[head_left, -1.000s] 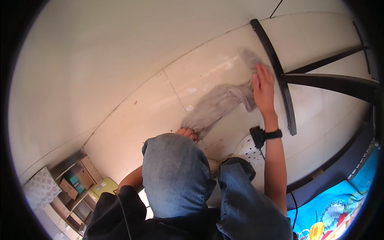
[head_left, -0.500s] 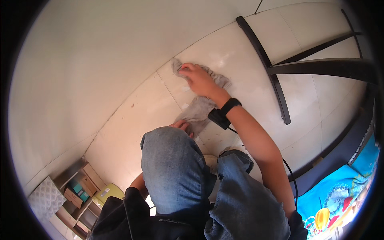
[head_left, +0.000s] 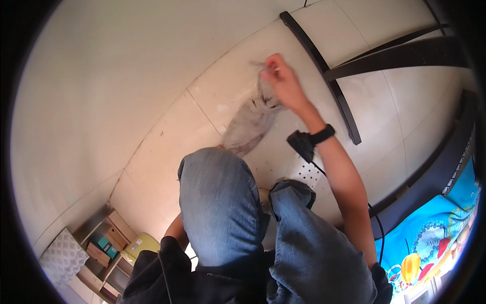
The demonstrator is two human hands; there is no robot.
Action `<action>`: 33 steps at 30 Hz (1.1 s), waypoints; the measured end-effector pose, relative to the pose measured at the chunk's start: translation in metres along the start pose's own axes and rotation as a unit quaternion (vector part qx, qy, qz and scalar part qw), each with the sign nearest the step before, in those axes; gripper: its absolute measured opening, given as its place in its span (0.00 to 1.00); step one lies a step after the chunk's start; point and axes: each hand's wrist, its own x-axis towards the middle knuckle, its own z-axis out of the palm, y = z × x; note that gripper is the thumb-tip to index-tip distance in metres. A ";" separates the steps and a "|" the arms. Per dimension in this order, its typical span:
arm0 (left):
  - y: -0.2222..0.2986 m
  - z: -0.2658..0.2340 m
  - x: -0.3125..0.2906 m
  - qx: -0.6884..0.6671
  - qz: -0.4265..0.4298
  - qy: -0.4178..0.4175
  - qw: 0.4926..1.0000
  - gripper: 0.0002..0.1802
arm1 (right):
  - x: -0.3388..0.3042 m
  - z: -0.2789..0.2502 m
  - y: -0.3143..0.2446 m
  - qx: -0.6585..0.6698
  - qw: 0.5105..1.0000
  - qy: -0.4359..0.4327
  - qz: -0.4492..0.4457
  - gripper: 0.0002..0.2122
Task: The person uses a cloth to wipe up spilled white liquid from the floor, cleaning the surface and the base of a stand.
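A crumpled grey cloth (head_left: 250,126) lies stretched over the pale tiled floor in front of my knees. My right hand (head_left: 284,81) pinches its far end, with a black strap and a small black device on the wrist. From there the cloth hangs in a narrow twisted strip down to its wider part. My left hand (head_left: 221,146) is almost wholly hidden behind my raised knee; only a sliver of skin shows at the cloth's near edge, and its fingers cannot be made out.
A dark frame leg (head_left: 324,76) stands on the floor to the right. A wall meets the tiles at the left. My jeans-clad knee (head_left: 217,202) blocks the near middle, beside a white shoe with holes (head_left: 307,173). Shelves (head_left: 109,253) are at lower left, blue patterned fabric (head_left: 420,243) at lower right.
My right hand has moved away and rightward, drawing the cloth's far end along. The cloth now stretches into a longer strip. My left hand has slipped mostly behind the knee.
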 end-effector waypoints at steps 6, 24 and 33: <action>-0.007 -0.015 -0.002 -0.006 0.012 -0.010 1.000 0.25 | -0.068 -0.099 -0.064 0.142 0.982 0.082 0.092 0.07; 0.000 -0.026 -0.007 -0.007 0.002 -0.051 0.999 0.20 | -0.155 -0.061 0.013 -0.511 0.840 -0.182 0.027 0.30; 0.000 -0.005 0.034 -0.018 -0.037 -0.027 0.999 0.19 | -0.041 -0.026 0.027 -0.535 0.843 -0.055 -0.002 0.27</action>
